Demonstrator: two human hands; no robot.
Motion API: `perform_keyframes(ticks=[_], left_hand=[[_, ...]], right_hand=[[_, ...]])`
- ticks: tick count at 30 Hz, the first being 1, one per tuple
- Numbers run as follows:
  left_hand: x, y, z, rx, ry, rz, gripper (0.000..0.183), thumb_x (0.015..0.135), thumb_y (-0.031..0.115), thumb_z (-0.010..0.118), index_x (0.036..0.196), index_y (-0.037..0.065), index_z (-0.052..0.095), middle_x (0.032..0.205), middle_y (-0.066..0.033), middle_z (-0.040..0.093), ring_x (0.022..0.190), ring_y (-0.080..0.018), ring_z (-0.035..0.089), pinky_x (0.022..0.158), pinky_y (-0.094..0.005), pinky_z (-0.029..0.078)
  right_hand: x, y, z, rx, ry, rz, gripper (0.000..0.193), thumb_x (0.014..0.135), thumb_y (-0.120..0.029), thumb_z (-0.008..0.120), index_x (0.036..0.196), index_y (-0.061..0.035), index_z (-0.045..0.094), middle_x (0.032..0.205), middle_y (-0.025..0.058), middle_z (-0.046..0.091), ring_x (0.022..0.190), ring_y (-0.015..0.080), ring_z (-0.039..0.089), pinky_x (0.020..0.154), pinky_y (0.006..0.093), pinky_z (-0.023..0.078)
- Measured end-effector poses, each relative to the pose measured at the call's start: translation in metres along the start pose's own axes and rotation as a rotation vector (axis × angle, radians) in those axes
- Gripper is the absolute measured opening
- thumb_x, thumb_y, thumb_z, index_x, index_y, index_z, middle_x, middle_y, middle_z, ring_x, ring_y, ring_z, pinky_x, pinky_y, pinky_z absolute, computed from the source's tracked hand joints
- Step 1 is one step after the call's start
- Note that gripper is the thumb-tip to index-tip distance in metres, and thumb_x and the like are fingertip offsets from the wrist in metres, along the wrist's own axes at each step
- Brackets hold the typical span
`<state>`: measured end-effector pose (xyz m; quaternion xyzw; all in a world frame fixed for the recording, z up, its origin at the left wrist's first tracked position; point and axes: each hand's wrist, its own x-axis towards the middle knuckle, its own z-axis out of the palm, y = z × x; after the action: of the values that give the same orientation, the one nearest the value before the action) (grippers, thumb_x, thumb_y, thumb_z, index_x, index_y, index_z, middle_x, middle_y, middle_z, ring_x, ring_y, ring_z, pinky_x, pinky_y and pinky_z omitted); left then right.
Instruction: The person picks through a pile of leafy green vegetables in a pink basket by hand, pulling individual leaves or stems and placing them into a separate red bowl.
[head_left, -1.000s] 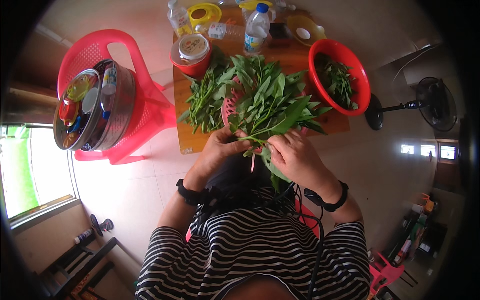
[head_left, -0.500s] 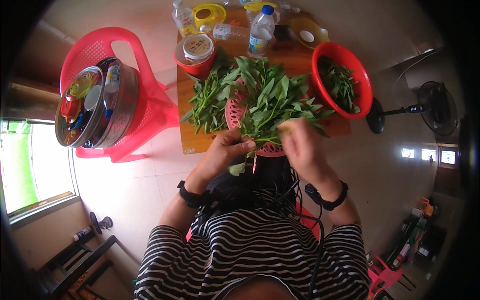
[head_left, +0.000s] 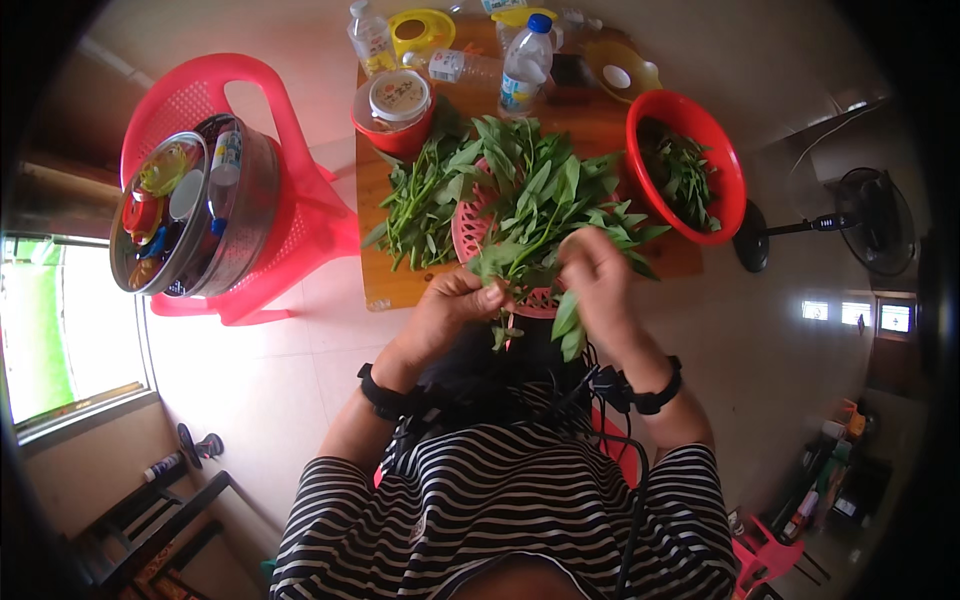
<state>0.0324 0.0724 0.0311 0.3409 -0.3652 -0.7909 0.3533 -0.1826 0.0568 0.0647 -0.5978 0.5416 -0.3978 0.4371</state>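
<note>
Long-leaved greens, looking like water spinach, are heaped over a pink openwork basket at the table's near edge. My left hand pinches a leafy stem between thumb and fingers, with leaves hanging below it. Close by on the right, my right hand is closed on a sprig of the greens; its leaves droop beneath the fingers. The fingertips of that hand are partly hidden. More stems lie on the wooden table left of the basket. A red basin at the right holds loose leafy pieces.
A red tub with a lidded container stands at the table's back left. Behind the heap is a blue-capped bottle; other bottles and yellow plastic pieces lie beyond. A pink chair bears metal pots at left. A black fan stands right.
My right hand has turned and now shows leaves hanging under it. The left hand keeps its grip near the same spot, with the sprig's leaves shifted upright beside the thumb.
</note>
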Motion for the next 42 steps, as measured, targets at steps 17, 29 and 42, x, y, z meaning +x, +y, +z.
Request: perform_keyframes(ticks=[17, 29, 42], left_hand=[[0.072, 0.001, -0.106, 1.579, 0.733, 0.533, 0.03, 0.079, 0.005, 0.054, 0.109, 0.005, 0.06, 0.105, -0.0093, 0.061, 0.101, -0.0303, 0.051, 0.084, -0.0445, 0.04], [0.052, 0.019, -0.022, 1.482, 0.727, 0.577, 0.02, 0.08, 0.007, 0.056, 0.099, 0.005, 0.062, 0.094, -0.0131, 0.06, 0.093, -0.0325, 0.055, 0.081, -0.0416, 0.043], [0.081, -0.019, 0.016, 1.108, 0.473, 0.502, 0.019, 0.073, 0.014, 0.07, 0.09, 0.005, 0.065, 0.086, -0.0137, 0.06, 0.085, -0.0307, 0.059, 0.077, -0.0351, 0.047]], right_hand=[[-0.015, 0.014, -0.057, 0.525, 0.26, 0.08, 0.021, 0.099, -0.023, 0.046, 0.094, -0.0043, 0.053, 0.073, 0.003, 0.055, 0.061, 0.0094, 0.049, 0.06, 0.0233, 0.042], [-0.023, 0.032, -0.059, 0.508, 0.387, 0.159, 0.022, 0.099, -0.023, 0.047, 0.095, -0.0034, 0.055, 0.073, 0.0029, 0.055, 0.06, 0.0093, 0.049, 0.059, 0.0232, 0.043], [-0.03, 0.022, -0.059, 0.484, 0.421, 0.153, 0.018, 0.099, -0.02, 0.047, 0.096, -0.0043, 0.055, 0.073, 0.0022, 0.053, 0.059, 0.0084, 0.047, 0.056, 0.0223, 0.04]])
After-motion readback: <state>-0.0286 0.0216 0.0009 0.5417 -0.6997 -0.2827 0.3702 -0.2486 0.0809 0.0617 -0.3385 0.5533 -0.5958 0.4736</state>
